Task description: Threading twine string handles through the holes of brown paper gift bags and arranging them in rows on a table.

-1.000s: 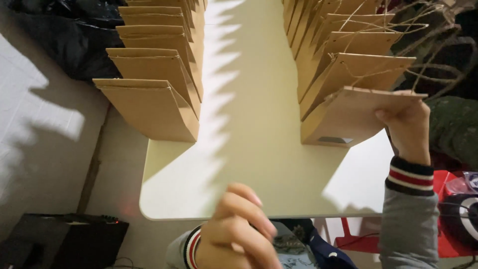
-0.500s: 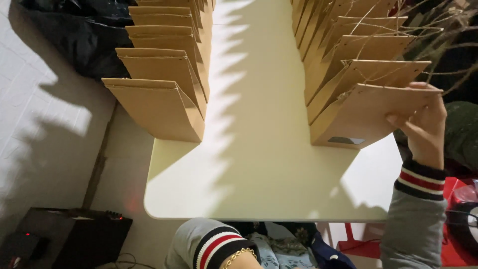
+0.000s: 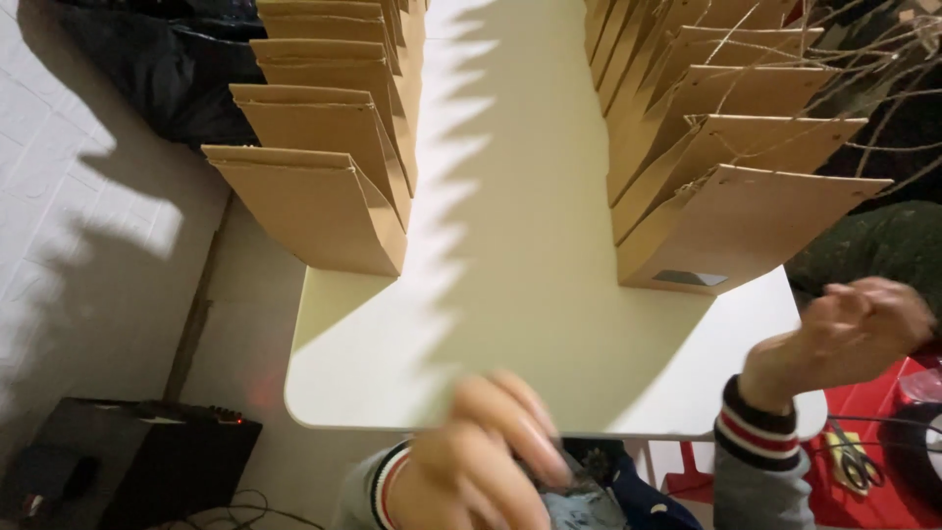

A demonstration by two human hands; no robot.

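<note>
At the bottom centre of the frame the left hand point(image 3: 491, 451) is blurred, fingers curled loosely together over the near edge of the white table point(image 3: 530, 324); whether it grips anything cannot be told. At the lower right, the right hand point(image 3: 863, 329) hangs off the table's right corner, fingers bunched and apparently empty, just right of and below the nearest brown paper bag point(image 3: 736, 231). That bag stands in the right-hand row point(image 3: 706, 118), leaning, with twine handles point(image 3: 883, 147) trailing to the right. A second row of bags point(image 3: 324, 147) stands at upper left. Hazard, as a judgement: the loose twine lies close to the right hand's wrist; a snag could topple the leaning row.
</note>
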